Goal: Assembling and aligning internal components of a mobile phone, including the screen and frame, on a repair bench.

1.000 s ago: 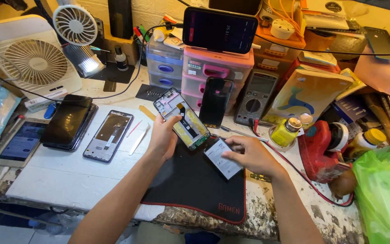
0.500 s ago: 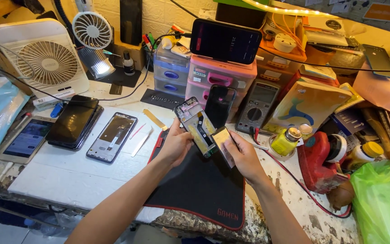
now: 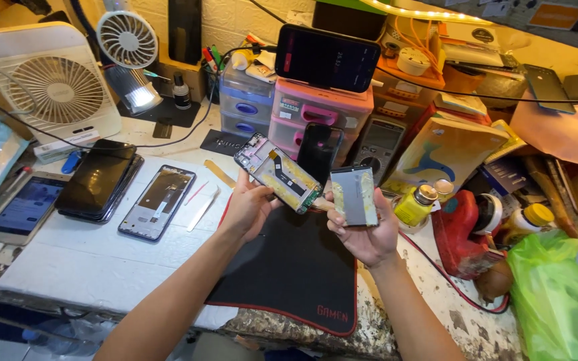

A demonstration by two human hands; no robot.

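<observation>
The left hand (image 3: 245, 210) grips an opened phone (image 3: 277, 172), insides showing, tilted above the black mat (image 3: 289, 267). The right hand (image 3: 362, 230) closes around a grey battery (image 3: 354, 195), upright just beside the phone, over the bench (image 3: 81, 261).

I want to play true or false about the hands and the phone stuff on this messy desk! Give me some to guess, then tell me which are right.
1. The left hand holds an opened phone with its insides showing. True.
2. The right hand is empty. False: it holds a flat grey rectangular part.
3. Both hands are raised above a black mat with a red edge. True.
4. The yellow-liquid bottle is lying on its side. False: it stands upright, right of the hands.
5. A white fan stands at the desk's far left. True.
</observation>
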